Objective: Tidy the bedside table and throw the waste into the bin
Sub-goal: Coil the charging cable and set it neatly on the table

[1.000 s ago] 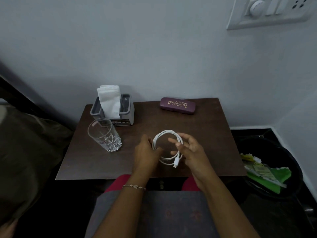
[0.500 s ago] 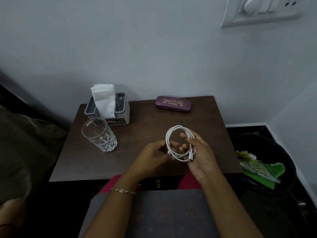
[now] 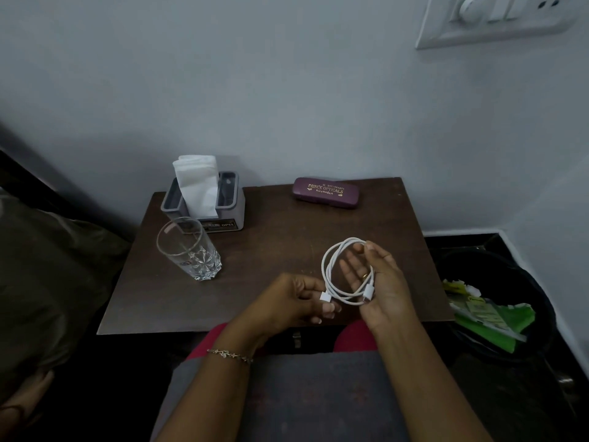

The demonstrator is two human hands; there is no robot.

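A white charging cable (image 3: 330, 266) is coiled into a loop above the front right of the dark wooden bedside table (image 3: 274, 250). My right hand (image 3: 379, 282) holds the coil, palm turned left, with one plug lying across its fingers. My left hand (image 3: 293, 301) pinches the cable's other white plug at the coil's lower left. A black bin (image 3: 526, 282) stands on the floor to the right of the table, with green and yellow wrappers (image 3: 490, 317) inside.
On the table stand a clear glass (image 3: 188, 250) at the left, a grey tissue holder (image 3: 204, 202) with white tissue at the back left, and a purple spectacle case (image 3: 325, 193) at the back. A bed lies to the left. A switchboard (image 3: 500, 17) hangs on the wall.
Both hands have carried the coiled cable to the right over the table. My right hand has opened out inside the loop, and my left hand now holds only the plug end.
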